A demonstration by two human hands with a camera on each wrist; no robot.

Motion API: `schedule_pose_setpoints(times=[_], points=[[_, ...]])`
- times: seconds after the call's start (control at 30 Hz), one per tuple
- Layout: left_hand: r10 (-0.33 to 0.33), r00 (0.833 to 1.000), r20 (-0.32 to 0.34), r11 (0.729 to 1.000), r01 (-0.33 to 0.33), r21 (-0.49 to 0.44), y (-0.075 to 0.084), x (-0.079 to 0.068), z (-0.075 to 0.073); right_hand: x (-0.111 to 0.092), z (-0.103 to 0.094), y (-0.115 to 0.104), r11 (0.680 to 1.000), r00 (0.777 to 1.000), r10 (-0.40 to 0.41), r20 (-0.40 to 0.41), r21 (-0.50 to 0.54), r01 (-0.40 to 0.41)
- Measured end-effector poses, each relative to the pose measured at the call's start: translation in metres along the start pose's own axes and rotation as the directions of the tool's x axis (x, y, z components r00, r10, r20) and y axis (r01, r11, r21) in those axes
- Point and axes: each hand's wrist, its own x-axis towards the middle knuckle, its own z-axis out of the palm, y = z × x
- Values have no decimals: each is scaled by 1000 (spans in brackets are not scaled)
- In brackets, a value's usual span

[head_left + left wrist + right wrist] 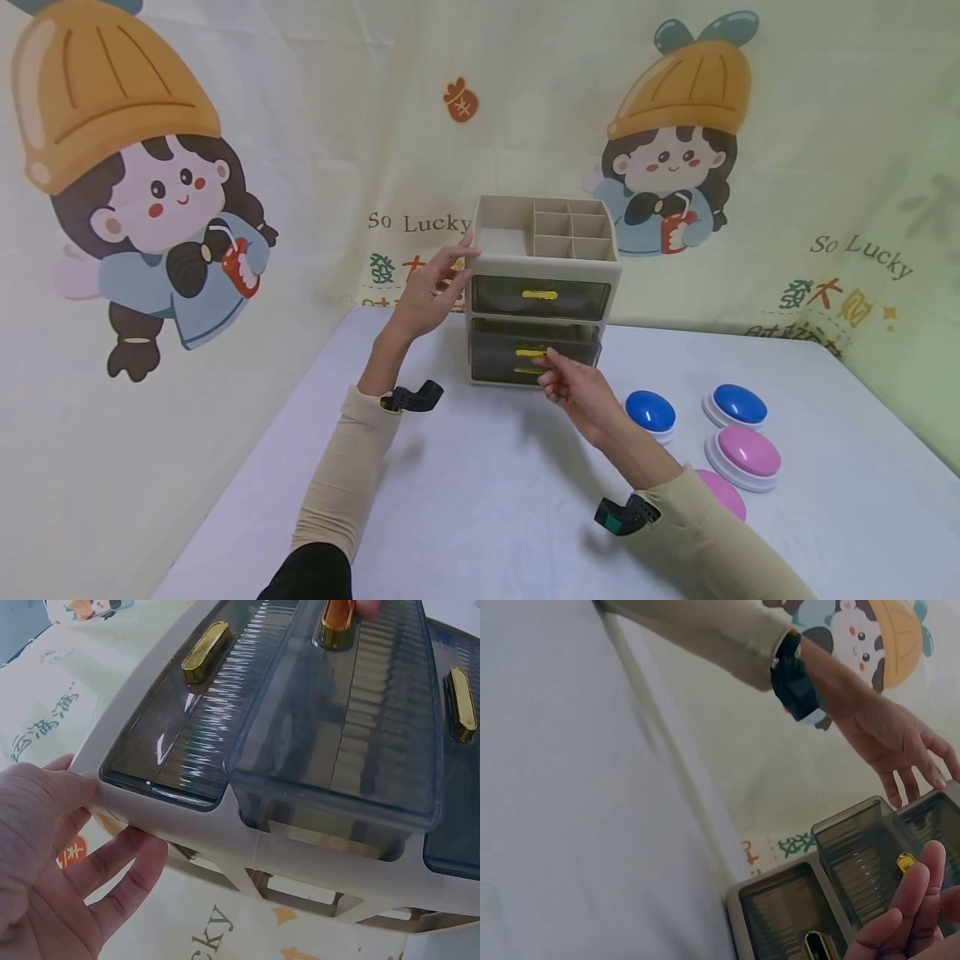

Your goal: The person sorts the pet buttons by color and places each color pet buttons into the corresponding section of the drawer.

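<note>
A beige desktop drawer unit (543,267) stands upright on the table, with three smoky see-through drawers and an open divided top. The middle drawer (337,750) juts out past the other two. At its gold handle (529,352) my right hand (581,396) pinches with thumb and finger, the other fingers curled below. My left hand (426,296) touches the unit's upper left side, fingers spread and fairly straight along the edge. Both the top drawer (487,296) and the bottom drawer (491,367) sit flush in the frame.
Right of the unit lie two blue push buttons (651,410) and two pink push buttons (748,452) on white bases; my right forearm partly covers one pink button. A white cloth covers the table (465,500). Behind it hangs a printed curtain (525,125).
</note>
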Motion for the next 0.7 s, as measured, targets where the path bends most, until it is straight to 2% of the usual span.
schedule_pose_setpoints(times=[0.27,0.7], points=[[-20,1000,1,1000,20,0,1,-1,0,-17,2,0,999,999,33,3,32,-33],[4,1000,-4,999,-4,40,-1,0,0,-40,5,5,995,998,51,29,89,-54]])
